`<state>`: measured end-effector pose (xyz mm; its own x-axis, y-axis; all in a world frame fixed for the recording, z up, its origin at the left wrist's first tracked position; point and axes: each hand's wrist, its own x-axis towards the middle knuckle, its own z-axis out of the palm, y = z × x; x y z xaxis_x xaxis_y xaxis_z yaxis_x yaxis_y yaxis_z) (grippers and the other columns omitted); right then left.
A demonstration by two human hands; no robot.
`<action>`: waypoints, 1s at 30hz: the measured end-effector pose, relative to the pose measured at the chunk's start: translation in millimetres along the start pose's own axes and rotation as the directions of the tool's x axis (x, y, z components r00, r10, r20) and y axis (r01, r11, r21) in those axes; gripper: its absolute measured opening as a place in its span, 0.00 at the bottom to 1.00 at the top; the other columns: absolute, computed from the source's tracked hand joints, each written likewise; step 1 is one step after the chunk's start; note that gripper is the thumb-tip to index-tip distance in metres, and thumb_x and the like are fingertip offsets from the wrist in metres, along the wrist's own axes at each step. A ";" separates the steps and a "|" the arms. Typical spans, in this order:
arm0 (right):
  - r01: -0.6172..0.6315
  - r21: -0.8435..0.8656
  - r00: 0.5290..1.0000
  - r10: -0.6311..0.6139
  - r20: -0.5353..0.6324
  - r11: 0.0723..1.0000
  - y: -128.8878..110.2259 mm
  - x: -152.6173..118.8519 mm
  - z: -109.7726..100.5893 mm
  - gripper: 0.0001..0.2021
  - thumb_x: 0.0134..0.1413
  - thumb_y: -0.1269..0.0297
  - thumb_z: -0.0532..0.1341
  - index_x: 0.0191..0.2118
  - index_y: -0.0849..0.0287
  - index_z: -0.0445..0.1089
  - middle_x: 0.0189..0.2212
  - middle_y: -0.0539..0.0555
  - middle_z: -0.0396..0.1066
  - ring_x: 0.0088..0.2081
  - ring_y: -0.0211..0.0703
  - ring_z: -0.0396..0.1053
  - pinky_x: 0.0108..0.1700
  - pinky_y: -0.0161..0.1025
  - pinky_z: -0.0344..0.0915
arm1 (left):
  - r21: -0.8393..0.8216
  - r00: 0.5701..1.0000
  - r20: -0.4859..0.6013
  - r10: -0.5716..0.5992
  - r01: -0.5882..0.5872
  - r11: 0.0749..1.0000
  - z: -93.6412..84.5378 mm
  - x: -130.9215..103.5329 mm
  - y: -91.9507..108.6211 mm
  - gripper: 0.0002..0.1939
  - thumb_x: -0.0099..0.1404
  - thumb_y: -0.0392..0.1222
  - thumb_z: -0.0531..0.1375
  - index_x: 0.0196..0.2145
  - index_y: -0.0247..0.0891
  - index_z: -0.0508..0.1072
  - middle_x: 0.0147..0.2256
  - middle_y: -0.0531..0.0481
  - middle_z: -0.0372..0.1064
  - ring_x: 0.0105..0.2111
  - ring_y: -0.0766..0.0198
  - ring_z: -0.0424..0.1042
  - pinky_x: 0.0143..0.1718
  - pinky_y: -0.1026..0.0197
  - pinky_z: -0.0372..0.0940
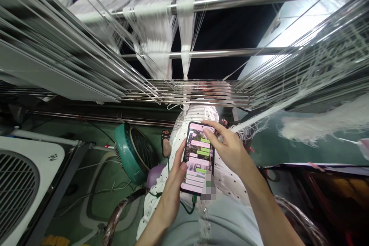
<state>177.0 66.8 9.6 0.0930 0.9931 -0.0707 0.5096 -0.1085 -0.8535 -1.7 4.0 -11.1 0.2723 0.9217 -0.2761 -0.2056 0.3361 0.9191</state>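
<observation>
A smartphone (pixel 197 161) in a dark case lies tilted slightly over my lap, its lit screen showing a chat with green and white message bubbles. My left hand (pixel 174 178) grips its lower left edge, thumb at the side and fingers partly hidden behind. At the upper right corner my right hand (pixel 226 144) closes around the phone, with one digit over the screen and another along the top edge. A cable with a green plug (pixel 194 199) runs into the bottom end. A pixelated patch covers the lower right part of the phone.
White threads (pixel 157 42) hang over metal bars (pixel 230 2) ahead, above a row of thin metal strips (pixel 201 92). A green round fan (pixel 127 153) stands left of my legs, near a white grilled unit (pixel 49 153). Loose white yarn (pixel 314 121) hangs at right.
</observation>
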 end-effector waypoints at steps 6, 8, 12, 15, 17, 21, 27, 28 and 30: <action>-0.001 0.007 1.000 0.001 -0.007 1.000 1.5 0.2 1.1 0.17 0.63 0.52 0.57 0.52 0.51 0.74 0.49 0.50 0.75 0.48 0.52 0.72 0.55 0.45 0.62 | -0.002 1.000 0.002 -0.009 0.009 1.000 -0.3 -1.8 0.1 0.26 0.74 0.54 0.50 0.68 0.53 0.54 0.71 0.59 0.42 0.70 0.54 0.38 0.70 0.52 0.38; 0.003 0.013 1.000 -0.003 -0.008 1.000 2.3 0.2 1.3 0.17 0.63 0.52 0.57 0.52 0.51 0.74 0.50 0.50 0.75 0.51 0.53 0.71 0.56 0.46 0.62 | -0.007 1.000 -0.007 -0.008 0.008 1.000 0.7 -1.6 -1.3 0.27 0.74 0.54 0.50 0.68 0.53 0.55 0.71 0.59 0.43 0.70 0.53 0.39 0.70 0.51 0.38; 0.012 0.015 1.000 -0.012 0.001 1.000 3.4 -0.7 0.7 0.17 0.63 0.52 0.57 0.52 0.50 0.73 0.51 0.50 0.74 0.52 0.53 0.70 0.57 0.46 0.61 | -0.032 0.999 -0.037 0.019 -0.021 0.999 2.4 -0.3 -5.5 0.27 0.73 0.55 0.51 0.67 0.52 0.56 0.70 0.58 0.45 0.70 0.53 0.40 0.70 0.50 0.38; 0.027 0.023 1.000 -0.027 -0.006 0.999 3.3 -1.0 0.2 0.17 0.63 0.52 0.56 0.52 0.50 0.73 0.51 0.49 0.74 0.52 0.52 0.70 0.56 0.45 0.61 | -0.033 0.999 -0.039 0.023 -0.024 0.999 2.3 -0.1 -5.7 0.26 0.73 0.55 0.51 0.67 0.53 0.57 0.70 0.59 0.45 0.70 0.53 0.40 0.70 0.51 0.38; 0.033 0.028 0.999 -0.033 -0.014 0.999 3.1 -0.7 0.2 0.17 0.64 0.52 0.56 0.52 0.50 0.73 0.49 0.49 0.75 0.50 0.51 0.72 0.55 0.44 0.62 | -0.020 1.000 -0.023 0.016 -0.016 1.000 1.8 -0.6 -3.9 0.26 0.74 0.54 0.50 0.67 0.54 0.56 0.70 0.60 0.44 0.70 0.54 0.39 0.70 0.52 0.38; 0.046 0.034 0.999 -0.045 -0.019 0.998 3.3 -0.5 0.5 0.16 0.64 0.53 0.56 0.51 0.51 0.73 0.49 0.49 0.75 0.48 0.50 0.72 0.53 0.43 0.63 | 0.013 1.000 0.008 -0.003 0.003 1.000 0.8 -2.1 1.0 0.26 0.74 0.53 0.50 0.68 0.54 0.54 0.71 0.61 0.42 0.71 0.55 0.37 0.70 0.53 0.38; 0.030 0.034 0.999 -0.030 -0.020 0.999 3.5 -2.9 -0.4 0.16 0.64 0.52 0.56 0.51 0.51 0.73 0.48 0.50 0.76 0.48 0.51 0.73 0.53 0.44 0.63 | 0.015 1.000 0.009 0.002 -0.002 1.000 0.8 -1.9 2.5 0.26 0.74 0.53 0.50 0.68 0.54 0.54 0.71 0.61 0.41 0.71 0.57 0.36 0.70 0.54 0.38; 0.031 0.033 0.999 -0.030 -0.020 0.999 3.5 -2.9 -0.4 0.16 0.64 0.52 0.56 0.51 0.50 0.73 0.49 0.50 0.75 0.49 0.51 0.72 0.53 0.44 0.63 | 0.014 1.000 0.005 0.001 -0.001 1.000 0.9 -1.7 2.2 0.27 0.74 0.54 0.50 0.68 0.54 0.54 0.71 0.61 0.42 0.71 0.56 0.36 0.70 0.54 0.38; 0.037 0.033 0.999 -0.037 -0.016 0.999 3.6 -2.7 -0.4 0.17 0.64 0.52 0.56 0.52 0.51 0.73 0.50 0.50 0.75 0.51 0.52 0.72 0.53 0.44 0.64 | 0.014 1.000 -0.005 -0.002 0.002 1.000 1.2 -1.5 1.9 0.27 0.73 0.55 0.51 0.67 0.54 0.55 0.71 0.61 0.42 0.71 0.54 0.37 0.70 0.53 0.39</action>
<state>178.9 63.8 7.0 0.0882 0.9956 -0.0307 0.4845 -0.0698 -0.8720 -1.4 3.0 -8.7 0.2684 0.9218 -0.2797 -0.1916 0.3356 0.9223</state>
